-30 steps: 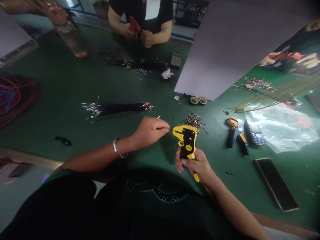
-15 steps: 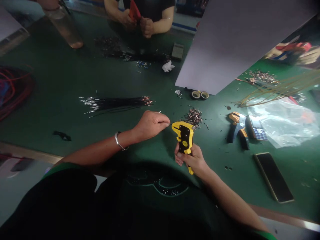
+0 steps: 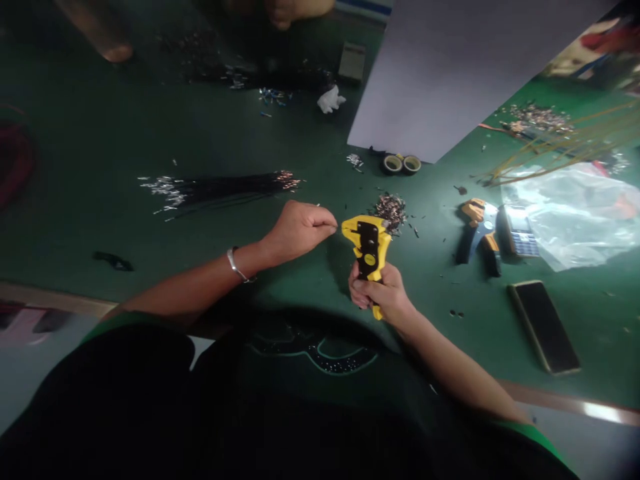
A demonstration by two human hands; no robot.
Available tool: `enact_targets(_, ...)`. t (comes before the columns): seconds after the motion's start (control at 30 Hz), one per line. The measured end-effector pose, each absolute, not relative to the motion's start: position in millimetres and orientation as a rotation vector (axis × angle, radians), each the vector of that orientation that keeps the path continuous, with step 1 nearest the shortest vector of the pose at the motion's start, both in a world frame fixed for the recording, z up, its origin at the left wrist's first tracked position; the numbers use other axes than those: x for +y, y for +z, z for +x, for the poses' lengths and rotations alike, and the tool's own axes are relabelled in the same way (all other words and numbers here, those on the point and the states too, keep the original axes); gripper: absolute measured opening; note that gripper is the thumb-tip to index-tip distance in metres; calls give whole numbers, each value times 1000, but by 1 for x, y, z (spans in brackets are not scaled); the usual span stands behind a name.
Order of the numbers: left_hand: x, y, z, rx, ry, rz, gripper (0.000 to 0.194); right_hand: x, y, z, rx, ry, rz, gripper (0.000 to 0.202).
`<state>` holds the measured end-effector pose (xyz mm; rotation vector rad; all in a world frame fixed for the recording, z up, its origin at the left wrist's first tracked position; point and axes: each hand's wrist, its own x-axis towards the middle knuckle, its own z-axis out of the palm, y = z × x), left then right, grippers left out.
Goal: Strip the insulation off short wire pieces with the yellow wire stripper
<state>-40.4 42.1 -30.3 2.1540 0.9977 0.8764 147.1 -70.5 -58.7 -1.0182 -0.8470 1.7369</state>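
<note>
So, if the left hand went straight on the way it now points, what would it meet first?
Probably the nose of the yellow tool in the right hand, just ahead of the left hand; their relative heights are unclear.

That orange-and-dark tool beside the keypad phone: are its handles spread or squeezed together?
Spread: the orange-and-dark tool lies with its handles apart, green table showing between them.

A smartphone (image 3: 545, 327) lay at four o'clock, a clear bag (image 3: 590, 217) at three, a white wad (image 3: 331, 100) at twelve, a panel (image 3: 435, 77) at one.
</note>
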Motion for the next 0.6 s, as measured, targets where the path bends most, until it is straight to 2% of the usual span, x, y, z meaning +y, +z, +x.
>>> enact_targets(0.33, 40, -25, -46, 1006, 990, 2272, 19, -63, -55, 156, -853, 1721, -925, 19)
enact_targets(0.6, 36, -21, -46, 999, 1020, 2381, 19, -64, -63, 154, -932, 1745, -852, 30)
